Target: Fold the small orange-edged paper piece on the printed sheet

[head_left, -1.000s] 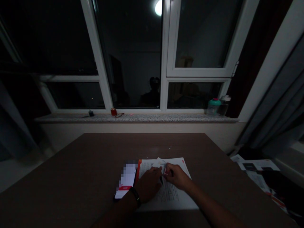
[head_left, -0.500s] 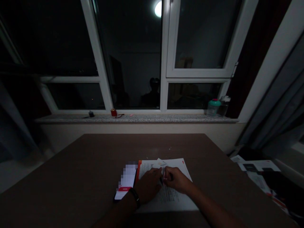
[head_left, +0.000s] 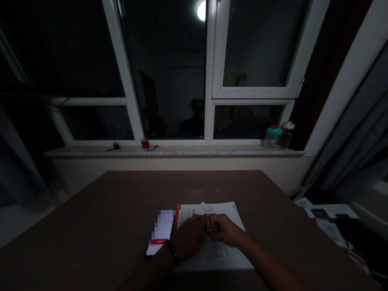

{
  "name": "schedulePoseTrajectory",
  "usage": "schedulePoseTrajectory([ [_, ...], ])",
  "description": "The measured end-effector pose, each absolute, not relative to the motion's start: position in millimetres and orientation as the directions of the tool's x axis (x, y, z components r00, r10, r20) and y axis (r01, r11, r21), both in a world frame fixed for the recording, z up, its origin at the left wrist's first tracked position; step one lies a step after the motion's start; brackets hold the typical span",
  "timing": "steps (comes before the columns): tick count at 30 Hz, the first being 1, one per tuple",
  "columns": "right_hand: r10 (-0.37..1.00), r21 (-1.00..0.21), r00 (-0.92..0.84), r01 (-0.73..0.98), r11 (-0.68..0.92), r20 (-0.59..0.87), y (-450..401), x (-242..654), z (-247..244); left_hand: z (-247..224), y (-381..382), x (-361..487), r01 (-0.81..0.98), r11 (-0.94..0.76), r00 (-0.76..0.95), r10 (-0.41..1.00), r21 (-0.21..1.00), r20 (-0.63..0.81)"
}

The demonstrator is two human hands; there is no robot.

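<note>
My left hand [head_left: 190, 237], with a dark band on its wrist, rests over a printed booklet [head_left: 230, 258] with an orange left edge. My right hand [head_left: 222, 229] is closed in a pinch just beside the left fingertips. Between the two hands shows a small pale piece [head_left: 208, 222], too small and dim to name; the right fingers are closed around it. The left fingers are bent and pressed together at the same spot. A pale scrap of paper [head_left: 203, 207] lies on the booklet past the fingertips. Left of the booklet lies a lit phone [head_left: 162, 232].
The brown table [head_left: 121, 210] carries a few tiny white bits [head_left: 217, 189]. On the windowsill [head_left: 194, 151] stand a red container [head_left: 144, 143], a dark small bottle [head_left: 116, 145] and a teal-lidded jar [head_left: 273, 137]. Papers [head_left: 330, 211] lie at the right.
My right hand has shifted slightly left, closer to the left fingertips. The phone and booklet have stayed in place.
</note>
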State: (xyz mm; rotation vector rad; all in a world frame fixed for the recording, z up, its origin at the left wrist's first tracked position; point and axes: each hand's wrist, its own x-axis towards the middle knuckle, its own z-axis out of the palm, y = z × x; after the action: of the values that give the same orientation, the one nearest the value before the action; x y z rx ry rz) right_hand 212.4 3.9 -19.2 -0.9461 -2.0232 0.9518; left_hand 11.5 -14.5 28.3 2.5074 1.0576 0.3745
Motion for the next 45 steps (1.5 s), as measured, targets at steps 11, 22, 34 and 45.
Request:
schedulePoseTrajectory([
  [11,0.873,-0.764,-0.341,0.436,0.475,0.349,3,213,-15,25,-13,12,0.64,-0.643,0.68,0.729,0.421,0.08],
  [22,0.729,-0.641,-0.487,0.371,0.672,0.482,-3,221,-18,19,-13,16,0.67,-0.638,0.651,0.751,0.379,0.114],
  [34,0.71,-0.462,-0.482,0.542,0.702,0.513,8,217,-12,23,-15,19,0.69,-0.629,0.641,0.761,0.359,0.1],
  [45,0.786,-0.608,-0.322,0.502,0.614,0.528,3,223,-16,26,-16,19,0.677,-0.649,0.66,0.744,0.347,0.106],
])
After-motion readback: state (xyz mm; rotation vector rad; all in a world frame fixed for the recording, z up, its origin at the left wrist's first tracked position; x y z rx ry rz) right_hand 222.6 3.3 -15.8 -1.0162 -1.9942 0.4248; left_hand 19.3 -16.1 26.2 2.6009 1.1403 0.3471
